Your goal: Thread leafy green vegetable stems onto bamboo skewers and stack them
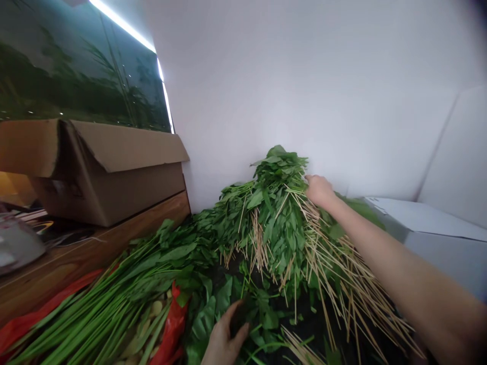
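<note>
Site: food-preparation corner, likely the back area of a small shop or eatery; exact type cannot be determined.

Bulk produce is piled at working scale: a large heap of leafy greens on bamboo skewers lies beside long green stalks, with red plastic bags under and among them. At left, a brown cardboard carton sits on a wooden counter, below a dark glass panel edged by an LED strip. Far side: plain white wall. Right: a white-and-grey box, use unclear.
</note>
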### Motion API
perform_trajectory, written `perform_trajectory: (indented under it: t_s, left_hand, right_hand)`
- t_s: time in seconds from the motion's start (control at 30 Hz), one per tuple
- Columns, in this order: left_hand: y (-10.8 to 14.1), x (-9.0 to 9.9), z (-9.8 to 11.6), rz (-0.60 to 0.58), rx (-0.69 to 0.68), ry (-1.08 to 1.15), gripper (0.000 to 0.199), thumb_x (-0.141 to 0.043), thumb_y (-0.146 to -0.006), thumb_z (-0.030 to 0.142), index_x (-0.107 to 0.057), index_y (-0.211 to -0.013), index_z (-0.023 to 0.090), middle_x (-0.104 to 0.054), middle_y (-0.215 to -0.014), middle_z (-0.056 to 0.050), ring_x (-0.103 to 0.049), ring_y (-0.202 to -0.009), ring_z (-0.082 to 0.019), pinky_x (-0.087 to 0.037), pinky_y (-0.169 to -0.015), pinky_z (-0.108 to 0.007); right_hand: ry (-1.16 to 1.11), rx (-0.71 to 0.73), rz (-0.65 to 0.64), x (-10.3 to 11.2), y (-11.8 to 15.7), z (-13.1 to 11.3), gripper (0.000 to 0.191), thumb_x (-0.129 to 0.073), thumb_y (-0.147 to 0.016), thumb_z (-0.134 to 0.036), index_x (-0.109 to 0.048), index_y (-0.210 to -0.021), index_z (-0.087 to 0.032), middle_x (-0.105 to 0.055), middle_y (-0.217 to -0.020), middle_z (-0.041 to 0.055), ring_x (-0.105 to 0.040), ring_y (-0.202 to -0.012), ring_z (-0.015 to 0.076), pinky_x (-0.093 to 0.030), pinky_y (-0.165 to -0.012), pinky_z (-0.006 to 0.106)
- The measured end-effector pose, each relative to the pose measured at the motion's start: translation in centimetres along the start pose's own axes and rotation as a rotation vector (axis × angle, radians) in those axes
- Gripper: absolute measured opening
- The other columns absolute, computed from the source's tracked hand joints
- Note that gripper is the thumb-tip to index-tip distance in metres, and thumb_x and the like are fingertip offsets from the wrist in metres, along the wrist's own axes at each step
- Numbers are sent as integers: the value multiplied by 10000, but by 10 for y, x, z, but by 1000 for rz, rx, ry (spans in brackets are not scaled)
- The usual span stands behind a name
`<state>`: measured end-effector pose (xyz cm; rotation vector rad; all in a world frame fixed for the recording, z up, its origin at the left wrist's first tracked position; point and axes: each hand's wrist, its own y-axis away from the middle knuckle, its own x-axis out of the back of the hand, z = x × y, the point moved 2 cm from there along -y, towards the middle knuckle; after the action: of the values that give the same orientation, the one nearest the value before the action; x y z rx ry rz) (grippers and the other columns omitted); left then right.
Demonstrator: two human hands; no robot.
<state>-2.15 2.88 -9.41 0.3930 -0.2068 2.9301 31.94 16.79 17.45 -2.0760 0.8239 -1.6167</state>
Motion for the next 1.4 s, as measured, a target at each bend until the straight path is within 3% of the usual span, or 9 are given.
perform_trajectory:
  t_s: [0.23,0.3,0.43,0.5,0.67,0.83,0.97,1.2,1.4]
  left_hand:
    - [6,-2,10,-3,29,41,456,-664,-764,310,-610,-1202,193,-639,-1247,-101,-572,-1172,-263,-406,-1048,-399]
    - [5,-3,12,-20,17,27,445,-666,-764,300,-616,-1191,183,-643,-1238,-107,-578,-1161,-259,-398,-1052,-400]
    - [3,-3,18,-80,14,7,390,-666,-760,289,-650,-1132,173,-670,-1186,-118,-605,-1110,-262,-412,-1029,-412]
    - [2,-1,23,-94,21,32,371,-669,-758,298,-663,-1107,173,-681,-1164,-115,-614,-1090,-261,-427,-1010,-403]
    - [4,12,45,-76,4,26,317,-648,-779,331,-697,-1055,184,-712,-1075,-94,-636,-1016,-250,-466,-933,-356]
    - [12,24,71,-99,-134,-199,164,-631,-798,285,-755,-884,221,-719,-878,-58,-639,-857,-211,-473,-792,-282]
    - [20,8,71,-240,-258,-407,108,-667,-768,238,-761,-817,260,-697,-788,-39,-611,-799,-206,-447,-756,-284]
    - [18,-35,59,-215,-270,-888,70,-701,-762,244,-740,-818,227,-682,-844,-55,-570,-895,-245,-426,-808,-348]
    - [17,-46,55,-259,-272,-924,74,-700,-762,202,-729,-827,221,-691,-851,-53,-581,-913,-249,-433,-816,-357]
  right_hand:
    - [196,103,83,30,24,-16,374,-470,-899,-158,-516,-1266,-104,-525,-1270,213,-422,-1209,399,-375,-915,568]
    - [212,175,136,42,43,-25,389,-432,-907,-145,-492,-1291,-134,-470,-1348,184,-359,-1256,391,-335,-946,574]
    - [93,482,305,59,115,-48,293,-420,-909,-137,-603,-1132,-183,-562,-1240,114,-459,-1153,310,-413,-902,486]
    - [-56,587,216,61,163,-58,257,-441,-901,-118,-635,-1051,-196,-608,-1152,92,-502,-1094,261,-447,-885,420]
    - [-176,619,-388,37,281,-56,210,-477,-857,-77,-651,-824,-190,-646,-851,52,-574,-815,207,-469,-756,358]
    - [-44,644,-456,0,358,-18,184,-574,-674,-42,-638,-720,-208,-666,-761,35,-612,-725,218,-449,-671,331]
    - [93,624,-371,-17,378,-4,268,-549,-575,5,-645,-694,-215,-664,-682,34,-599,-624,234,-382,-584,344]
    - [202,444,-507,-22,367,-6,302,-525,-646,47,-664,-748,-201,-680,-725,47,-621,-668,243,-342,-625,344]
    - [253,460,-496,-21,375,-6,338,-505,-661,71,-675,-779,-196,-688,-755,55,-625,-688,250,-335,-663,361]
